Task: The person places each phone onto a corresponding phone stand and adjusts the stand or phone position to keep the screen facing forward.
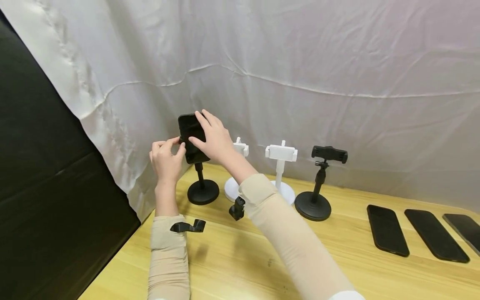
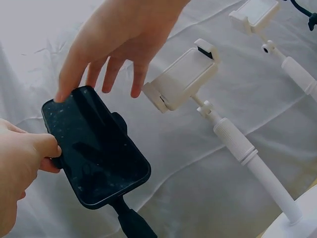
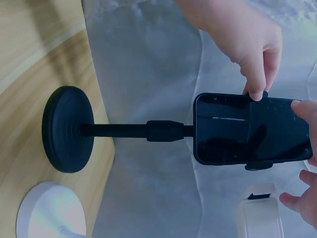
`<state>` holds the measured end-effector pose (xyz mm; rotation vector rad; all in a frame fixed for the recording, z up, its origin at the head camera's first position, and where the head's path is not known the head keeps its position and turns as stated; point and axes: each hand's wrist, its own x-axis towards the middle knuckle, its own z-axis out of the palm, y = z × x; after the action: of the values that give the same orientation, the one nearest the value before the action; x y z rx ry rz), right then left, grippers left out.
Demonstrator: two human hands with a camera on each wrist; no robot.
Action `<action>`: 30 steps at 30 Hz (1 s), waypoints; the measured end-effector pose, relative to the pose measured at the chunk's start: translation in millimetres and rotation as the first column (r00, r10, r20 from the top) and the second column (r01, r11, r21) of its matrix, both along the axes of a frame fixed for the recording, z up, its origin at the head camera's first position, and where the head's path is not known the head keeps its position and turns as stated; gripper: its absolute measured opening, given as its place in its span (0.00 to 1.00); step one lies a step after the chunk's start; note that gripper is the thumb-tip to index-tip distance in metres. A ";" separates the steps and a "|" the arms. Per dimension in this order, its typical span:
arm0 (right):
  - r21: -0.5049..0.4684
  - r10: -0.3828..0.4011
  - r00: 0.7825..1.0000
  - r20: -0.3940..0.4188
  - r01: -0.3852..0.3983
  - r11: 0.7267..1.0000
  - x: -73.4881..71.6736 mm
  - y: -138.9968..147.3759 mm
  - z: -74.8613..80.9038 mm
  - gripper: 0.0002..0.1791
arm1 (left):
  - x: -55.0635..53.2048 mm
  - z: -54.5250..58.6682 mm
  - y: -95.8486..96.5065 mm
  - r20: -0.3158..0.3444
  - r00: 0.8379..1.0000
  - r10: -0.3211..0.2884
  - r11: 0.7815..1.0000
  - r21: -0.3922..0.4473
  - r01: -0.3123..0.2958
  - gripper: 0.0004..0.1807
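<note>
A black phone (image 1: 193,146) stands upright in the clamp of a black phone stand (image 1: 203,192). At the phone's left edge my left hand (image 1: 166,162) pinches the side of the clamp between thumb and fingers. My right hand (image 1: 217,141) holds the phone's upper end, its thumb over the screen and fingers near the top edge. In the right wrist view, a clamp pad (image 3: 258,166) shows at the phone's opposite edge. The phone hides most of the clamp behind it.
Two white phone stands (image 1: 281,153) and another black phone stand (image 1: 315,206) stand to the right. Farther right, several dark phones (image 1: 388,231) lie on the wooden table (image 1: 232,258). A pale curtain (image 1: 300,54) hangs behind.
</note>
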<state>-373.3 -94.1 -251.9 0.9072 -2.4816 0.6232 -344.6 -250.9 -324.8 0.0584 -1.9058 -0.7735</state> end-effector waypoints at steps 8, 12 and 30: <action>-0.017 0.037 0.995 -0.090 -0.038 0.999 6.4 14.8 -4.3 0.40 | 1.2 1.5 -4.3 0.064 0.998 -0.024 0.999 0.025 0.023 0.15; -0.018 0.051 0.990 -0.131 -0.054 0.998 13.0 24.0 -5.3 0.39 | 2.2 2.4 -6.1 0.099 0.995 -0.018 1.000 0.020 0.017 0.16; -0.062 0.060 0.969 -0.241 -0.077 0.995 42.1 73.3 -15.7 0.37 | 22.4 26.4 2.3 0.003 0.999 -0.050 0.998 -0.023 0.050 0.13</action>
<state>-331.3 -20.9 -267.6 0.9825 -2.2091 0.5829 -322.2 -248.6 -298.4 -0.0027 -1.9245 -0.7850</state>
